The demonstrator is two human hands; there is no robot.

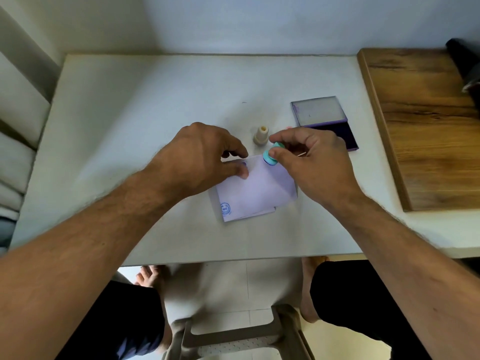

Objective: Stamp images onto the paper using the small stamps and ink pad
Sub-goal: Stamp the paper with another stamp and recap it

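A folded white paper (255,190) lies on the white table (145,126), with one blue round print (225,208) near its front left corner. My left hand (205,157) presses the paper's far left part down with spread fingertips. My right hand (309,157) pinches a small teal stamp (271,154), tilted, just above the paper's far edge. A beige stamp (261,135) stands upright on the table behind the paper. The ink pad (324,123) sits open at the right, lid up, dark pad partly hidden by my right hand.
A wooden board (428,126) lies along the table's right side, with a dark object (465,63) at its far corner. A wall stands right behind the table. Below the table's front edge are my knees and a plastic stool (233,336).
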